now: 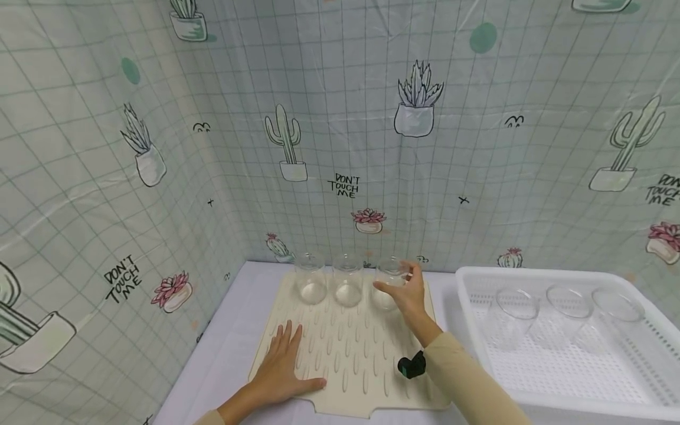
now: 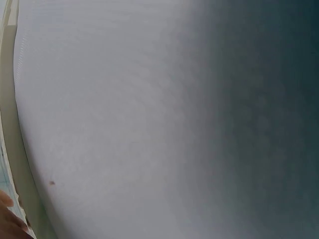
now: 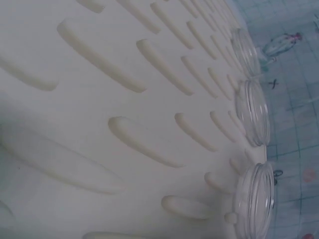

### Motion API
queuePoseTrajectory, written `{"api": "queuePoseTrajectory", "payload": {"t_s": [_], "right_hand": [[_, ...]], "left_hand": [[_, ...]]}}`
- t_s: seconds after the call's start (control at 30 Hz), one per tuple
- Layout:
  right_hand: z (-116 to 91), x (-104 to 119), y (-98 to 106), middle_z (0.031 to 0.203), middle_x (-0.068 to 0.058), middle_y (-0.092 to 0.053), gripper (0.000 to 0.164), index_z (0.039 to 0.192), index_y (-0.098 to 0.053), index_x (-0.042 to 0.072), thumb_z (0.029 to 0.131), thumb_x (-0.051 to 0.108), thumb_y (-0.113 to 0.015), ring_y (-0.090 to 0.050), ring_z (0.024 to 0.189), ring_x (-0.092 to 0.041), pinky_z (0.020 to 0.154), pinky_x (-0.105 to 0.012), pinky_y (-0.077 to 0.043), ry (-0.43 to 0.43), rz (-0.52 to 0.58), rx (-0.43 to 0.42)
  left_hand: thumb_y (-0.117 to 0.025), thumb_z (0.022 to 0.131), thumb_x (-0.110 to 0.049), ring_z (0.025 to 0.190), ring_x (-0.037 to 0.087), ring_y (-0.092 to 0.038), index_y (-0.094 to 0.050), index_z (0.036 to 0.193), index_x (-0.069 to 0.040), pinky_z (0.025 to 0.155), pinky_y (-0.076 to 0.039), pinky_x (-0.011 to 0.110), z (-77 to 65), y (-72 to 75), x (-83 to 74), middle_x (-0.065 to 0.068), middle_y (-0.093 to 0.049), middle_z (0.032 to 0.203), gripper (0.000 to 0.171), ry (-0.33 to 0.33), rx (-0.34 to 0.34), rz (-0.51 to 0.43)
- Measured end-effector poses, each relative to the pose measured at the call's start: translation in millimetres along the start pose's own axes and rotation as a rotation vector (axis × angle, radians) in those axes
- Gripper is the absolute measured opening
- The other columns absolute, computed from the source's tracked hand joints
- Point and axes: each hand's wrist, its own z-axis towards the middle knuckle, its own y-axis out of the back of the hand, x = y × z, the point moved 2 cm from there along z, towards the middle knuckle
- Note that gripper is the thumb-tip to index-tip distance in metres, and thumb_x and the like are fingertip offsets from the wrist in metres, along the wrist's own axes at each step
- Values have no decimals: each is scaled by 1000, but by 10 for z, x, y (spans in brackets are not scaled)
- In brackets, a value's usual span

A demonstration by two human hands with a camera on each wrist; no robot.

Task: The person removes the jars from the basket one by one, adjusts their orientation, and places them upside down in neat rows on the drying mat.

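Three clear cups stand in a row along the back of a cream ridged drying mat (image 1: 340, 398). My right hand (image 1: 409, 295) holds the right-hand clear cup (image 1: 383, 300), thumb at its near side and fingers round the right. Beside it are the middle cup (image 1: 347, 292) and the left cup (image 1: 312, 289). At the mat's left front edge my left hand (image 1: 278, 369) rests flat, fingers spread and straight. In the right wrist view, cups (image 3: 254, 112) line the mat's far edge; the hand itself is out of that view. Fingertips (image 2: 11, 221) show at the left wrist view's corner.
A white perforated basket (image 1: 574, 378) stands right of the mat, with three more clear cups (image 1: 512, 316) inside. White cloth (image 1: 228, 324) covers the table. A cactus-printed curtain (image 1: 329, 136) hangs close behind and to the left. A black wrist device (image 1: 411, 365) sits by the right sleeve.
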Motion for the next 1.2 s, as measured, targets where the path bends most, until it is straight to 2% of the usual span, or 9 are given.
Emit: {"api": "queuePoseTrajectory", "payload": {"t_s": [0.27, 0.6, 0.83, 1.2], "right_hand": [[4, 32, -36, 132, -10, -37, 87, 131, -37, 12, 60, 16, -87, -35, 118, -29, 92, -46, -38, -10, -59, 56], [22, 77, 7, 138, -13, -32, 92, 135, -31, 14, 62, 18, -86, -32, 123, -31, 95, -50, -36, -27, -84, 84], [14, 209, 84, 137, -12, -32, 99, 136, -27, 13, 59, 23, -88, -30, 124, -29, 98, -47, -34, 16, -20, 83], [-6, 507, 281, 142, -8, -33, 103, 140, -24, 14, 60, 28, -87, -27, 131, -27, 100, -45, -33, -7, 75, 116]], "left_hand": [[-63, 64, -73, 137, 40, 0, -15, 145, 3, 107, -11, 55, -6, -33, 17, 23, -6, 150, 121, 6, 1, 0], [-60, 64, -75, 137, 39, 2, -14, 145, 4, 107, -10, 56, 32, -36, 20, 22, -3, 151, 122, 4, 17, 9], [-59, 63, -77, 137, 39, 2, -14, 145, 3, 107, -11, 55, 52, -52, 40, 21, -3, 151, 123, -3, 10, 22], [-61, 63, -75, 137, 40, 3, -15, 144, 5, 107, -9, 55, 23, -16, -1, 23, -3, 151, 123, 10, 25, 17]]}}
